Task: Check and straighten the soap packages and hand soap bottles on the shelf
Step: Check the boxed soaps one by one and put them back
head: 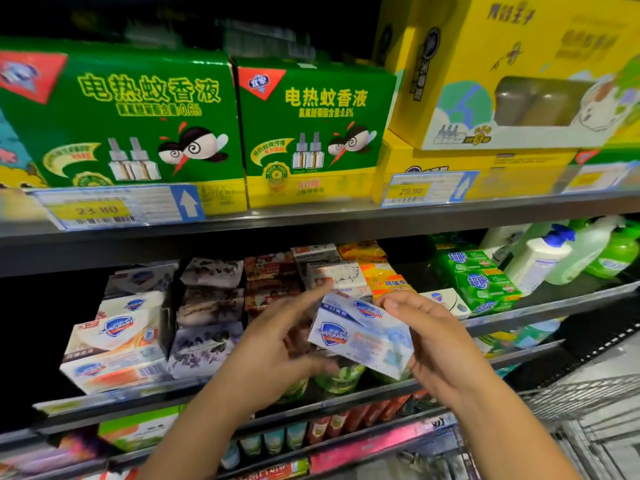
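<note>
I am facing a dark metal shelving unit in a shop. The upper shelf (311, 221) is carrying two green mosquito-repellent boxes (121, 116) and stacked yellow boxes (485, 157), with a price tag (104, 207) reading 23.80 and another (427, 189) reading 29.90 hanging on its front edge. Above the boxes everything is fading into darkness. The middle shelf (540, 311) is sloping past me to the right, and a lower shelf (374, 446) is showing a pink strip. At lower right a wire shopping trolley (571, 396) is standing on grey floor (620, 355).
</note>
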A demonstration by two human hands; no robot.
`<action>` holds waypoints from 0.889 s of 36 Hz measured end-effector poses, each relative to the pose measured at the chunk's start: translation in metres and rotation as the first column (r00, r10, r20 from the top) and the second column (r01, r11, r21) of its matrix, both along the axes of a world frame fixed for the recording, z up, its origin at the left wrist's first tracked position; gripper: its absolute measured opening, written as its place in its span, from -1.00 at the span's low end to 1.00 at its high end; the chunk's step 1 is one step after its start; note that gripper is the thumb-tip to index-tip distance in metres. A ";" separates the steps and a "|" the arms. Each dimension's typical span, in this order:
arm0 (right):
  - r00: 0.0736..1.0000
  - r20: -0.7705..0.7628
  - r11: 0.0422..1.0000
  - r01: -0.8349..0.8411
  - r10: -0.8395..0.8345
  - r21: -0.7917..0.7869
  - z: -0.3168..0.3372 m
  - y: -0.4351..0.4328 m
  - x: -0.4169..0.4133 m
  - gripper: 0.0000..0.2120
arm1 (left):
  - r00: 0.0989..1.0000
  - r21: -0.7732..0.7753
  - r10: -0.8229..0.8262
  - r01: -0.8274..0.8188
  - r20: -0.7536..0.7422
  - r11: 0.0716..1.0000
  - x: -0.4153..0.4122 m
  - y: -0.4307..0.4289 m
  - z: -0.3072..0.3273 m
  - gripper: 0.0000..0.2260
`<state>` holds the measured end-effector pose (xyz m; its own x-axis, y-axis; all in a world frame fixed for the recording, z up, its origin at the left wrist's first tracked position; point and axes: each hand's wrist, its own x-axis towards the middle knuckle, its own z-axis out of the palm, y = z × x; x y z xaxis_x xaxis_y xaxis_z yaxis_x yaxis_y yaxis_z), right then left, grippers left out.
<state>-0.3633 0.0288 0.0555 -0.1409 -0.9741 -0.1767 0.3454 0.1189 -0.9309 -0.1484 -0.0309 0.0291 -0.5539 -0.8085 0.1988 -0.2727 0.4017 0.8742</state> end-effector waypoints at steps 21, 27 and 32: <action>0.957 -0.290 0.979 -0.082 0.025 -0.189 -0.002 0.001 0.010 -0.54 | 0.887 0.415 0.123 0.082 -0.445 0.906 -0.018 0.001 0.006 -0.32; 0.985 0.022 0.977 -0.166 0.170 -0.135 -0.006 0.002 -0.003 -0.32 | 0.993 0.127 0.060 -0.047 -0.101 0.991 -0.008 -0.014 -0.005 -0.33; 0.956 -0.196 0.964 -0.243 0.219 -0.109 -0.011 0.005 -0.002 -0.43 | 0.945 0.060 0.081 -0.065 -0.317 0.996 -0.009 -0.011 -0.003 -0.59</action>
